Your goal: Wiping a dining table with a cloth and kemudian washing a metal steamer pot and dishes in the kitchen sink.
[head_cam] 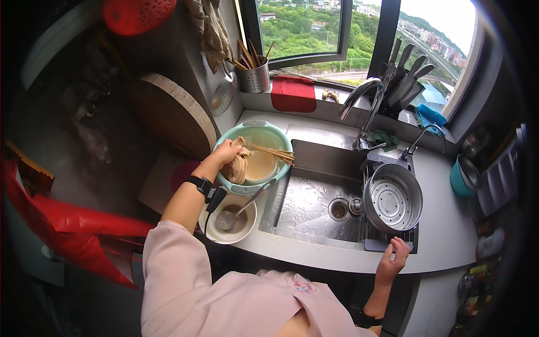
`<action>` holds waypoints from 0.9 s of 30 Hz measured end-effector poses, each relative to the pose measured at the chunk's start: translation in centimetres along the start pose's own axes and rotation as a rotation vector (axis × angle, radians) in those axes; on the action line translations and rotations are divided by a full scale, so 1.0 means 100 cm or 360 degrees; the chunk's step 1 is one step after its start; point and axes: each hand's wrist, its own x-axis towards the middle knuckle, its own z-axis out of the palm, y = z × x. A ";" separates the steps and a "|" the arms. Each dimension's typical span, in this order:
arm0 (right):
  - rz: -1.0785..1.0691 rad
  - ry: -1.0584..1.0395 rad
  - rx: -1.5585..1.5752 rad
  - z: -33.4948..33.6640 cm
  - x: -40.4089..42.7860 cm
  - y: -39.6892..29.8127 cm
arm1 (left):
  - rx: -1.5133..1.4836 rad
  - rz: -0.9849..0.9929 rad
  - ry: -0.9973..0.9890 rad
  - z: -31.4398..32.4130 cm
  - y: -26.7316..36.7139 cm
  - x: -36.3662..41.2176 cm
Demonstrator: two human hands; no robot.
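My left hand [229,151] grips a bunched tan cloth [237,169] at the left side of a light green plastic basin [219,179]. Inside that basin sits a bowl of cloudy liquid [260,166], with several wooden chopsticks [273,153] lying across towards the basin's right rim. Just below stands a white bowl [252,221] holding some liquid and a metal ladle [227,219], its handle leaning up to the right. My right hand [393,259] hovers by the counter's front edge, fingers partly curled and holding nothing, below a perforated metal steamer pot [392,198].
A steel sink [311,202] with a tall faucet [370,109] lies between basin and steamer pot. Behind are a chopstick holder [256,76], red cloth [294,93] and knife block [402,94]. A round wooden board [185,101] leans at left; a teal bowl [459,179] stands right.
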 end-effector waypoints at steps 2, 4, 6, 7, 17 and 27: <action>-0.0044 -0.0033 0.0009 0.009 -0.002 -0.009 | 0.0204 0.0037 0.0084 0.007 0.007 0.004; -0.0137 -0.0096 0.0048 0.019 -0.004 -0.018 | 0.0604 0.0168 -0.0196 0.007 0.000 0.016; -0.0172 -0.0164 0.0077 0.030 -0.004 -0.029 | 0.0690 0.0231 -0.0256 0.010 -0.005 0.024; -0.0202 -0.0229 0.0109 0.035 -0.004 -0.035 | 0.0783 0.0298 -0.0315 0.012 -0.006 0.027; -0.0657 -0.0602 0.0130 0.098 0.022 -0.101 | 0.1435 0.0401 -0.0237 0.033 0.006 0.029; -0.1045 -0.0809 0.0235 0.147 0.039 -0.150 | 0.1290 0.0702 -0.0372 0.026 0.027 0.003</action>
